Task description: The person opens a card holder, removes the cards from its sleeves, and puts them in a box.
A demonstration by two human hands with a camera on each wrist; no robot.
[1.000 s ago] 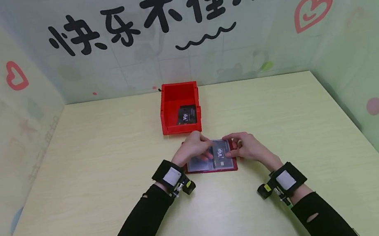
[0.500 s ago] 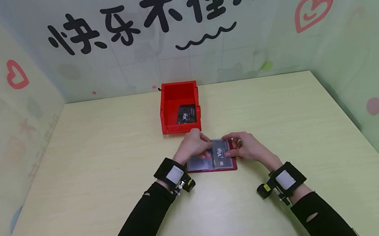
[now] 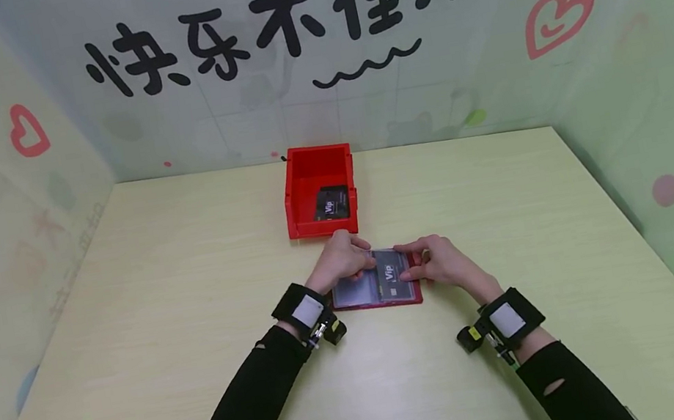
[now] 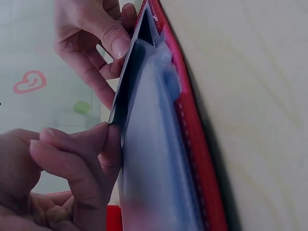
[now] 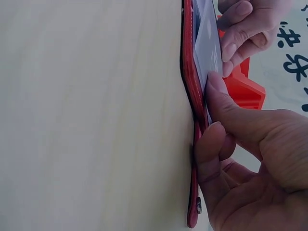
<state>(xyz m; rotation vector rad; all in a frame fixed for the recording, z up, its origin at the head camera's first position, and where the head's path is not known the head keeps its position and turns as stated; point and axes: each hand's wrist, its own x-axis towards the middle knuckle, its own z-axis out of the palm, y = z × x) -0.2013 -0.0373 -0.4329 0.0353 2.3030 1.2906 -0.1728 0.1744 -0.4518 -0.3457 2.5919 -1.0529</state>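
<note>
A red card holder (image 3: 417,291) with clear plastic sleeves lies open on the table, a dark Vip card (image 3: 394,286) over its right part. My left hand (image 3: 340,261) pinches the card's edge between thumb and finger, as the left wrist view shows at the card's corner (image 4: 114,115). At the right edge, my right hand (image 3: 442,263) grips the holder, one fingertip resting on the card. In the right wrist view, the card (image 5: 210,43) sits slightly raised from the red cover (image 5: 189,62). How far it sits inside a sleeve (image 4: 154,144) cannot be told.
Just beyond the hands stands a red bin (image 3: 324,228) holding another dark Vip card (image 3: 332,203). A pale wooden table (image 3: 186,265) spreads around them. Printed backdrops (image 3: 243,129) rise along the back and both sides.
My left hand has shifted slightly at the card's left edge, its fingers drawing in closer. The card and holder look almost unmoved, and my right hand keeps its place.
</note>
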